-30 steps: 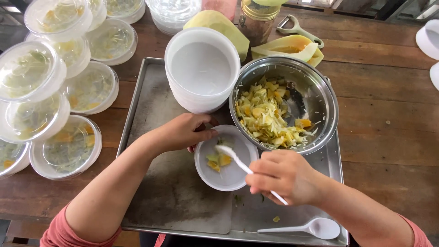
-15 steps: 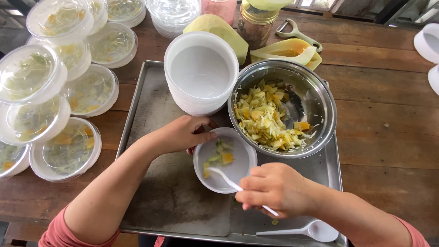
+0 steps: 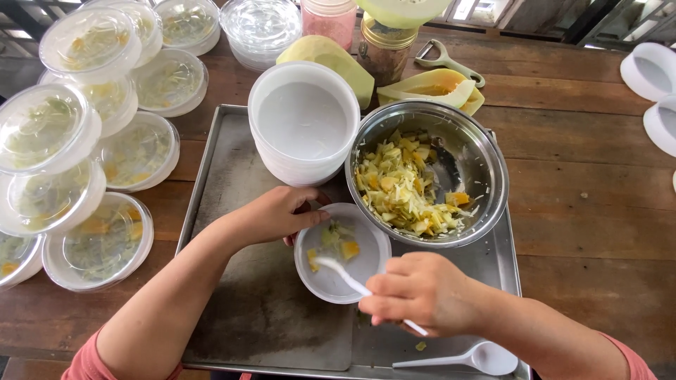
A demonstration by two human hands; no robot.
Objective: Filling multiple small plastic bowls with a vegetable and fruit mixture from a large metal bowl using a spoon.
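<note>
I note my right hand (image 3: 422, 292), clamped on the white spoon (image 3: 345, 276), has lowered it into the small white bowl (image 3: 343, 262) mid-tray (image 3: 232, 162), which my left hand (image 3: 282, 214) steadies at the rim, delivering another portion of salad.

Two hands: left (image 3: 278, 214), right (image 3: 415, 292). One steel bowl (image 3: 486, 169) of salad. One small white bowl (image 3: 370, 264). One stack of white bowls (image 3: 303, 119). Two white spoons: one held (image 3: 338, 271), one loose (image 3: 465, 359). One tray (image 3: 232, 162). One peeler (image 3: 447, 60). Two jars (image 3: 384, 53). Lidded tubs (image 3: 98, 243): at least nine, some cut off.
</note>
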